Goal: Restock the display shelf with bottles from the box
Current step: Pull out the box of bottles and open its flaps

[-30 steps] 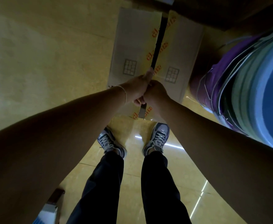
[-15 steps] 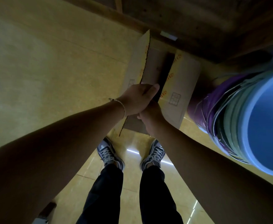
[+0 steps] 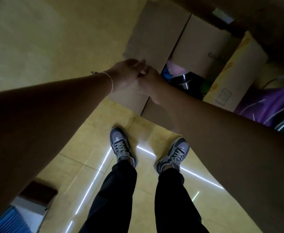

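Note:
A cardboard box (image 3: 154,31) stands open on the floor in front of my feet, its flaps spread outward. Inside it I see a dark bottle with a silver cap (image 3: 185,82), with pink and blue items beside it; the rest of the contents are in shadow. My left hand (image 3: 126,73) lies with relaxed fingers on the left flap near its front edge. My right hand (image 3: 150,83) touches the left hand at the box's near left corner, and its fingers are hidden behind the left hand. Neither hand holds a bottle.
Dark wooden furniture (image 3: 255,17) rises behind the box at the top right. A stack of purple and blue plastic basins (image 3: 264,105) sits right of the box. The floor is glossy yellow tile, and a blue and white object (image 3: 17,216) lies at the lower left.
The box's flaps have gone from nearly closed to spread wide, exposing the contents. My hands have moved left with the left flap, and my view has shifted.

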The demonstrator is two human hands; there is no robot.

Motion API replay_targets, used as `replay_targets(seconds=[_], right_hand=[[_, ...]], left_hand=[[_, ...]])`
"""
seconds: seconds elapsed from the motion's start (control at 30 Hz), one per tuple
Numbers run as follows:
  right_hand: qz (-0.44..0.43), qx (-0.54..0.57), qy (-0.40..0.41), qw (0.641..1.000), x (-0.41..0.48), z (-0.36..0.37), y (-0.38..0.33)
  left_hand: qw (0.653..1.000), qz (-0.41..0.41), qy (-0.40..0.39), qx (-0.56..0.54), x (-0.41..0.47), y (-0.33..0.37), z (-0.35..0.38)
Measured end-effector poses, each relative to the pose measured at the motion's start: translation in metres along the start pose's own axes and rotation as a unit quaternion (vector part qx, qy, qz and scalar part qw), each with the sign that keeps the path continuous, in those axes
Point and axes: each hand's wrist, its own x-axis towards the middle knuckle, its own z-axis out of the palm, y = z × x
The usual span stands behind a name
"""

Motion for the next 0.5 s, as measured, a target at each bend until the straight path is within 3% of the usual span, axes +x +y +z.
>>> replay_targets(seconds=[0.17,0.33,0.5], right_hand=[[0.030,-0.077,-0.018,0.996,0.005,-0.010,0.007],[-0.022,-0.165,0.077,0.983,-0.020,-0.040,0.027],[0.113,-0.166,0.037,0.979,-0.043,-0.078,0.060]], left_hand=[[0.993,-0.069,-0.093,-0.031,0.002,-0.004,0.015],[0.998,-0.023,-0.049,-0.033,-0.016,0.014,0.026],[0.993,-0.044,-0.091,-0.066,-0.033,0.049,0.061]])
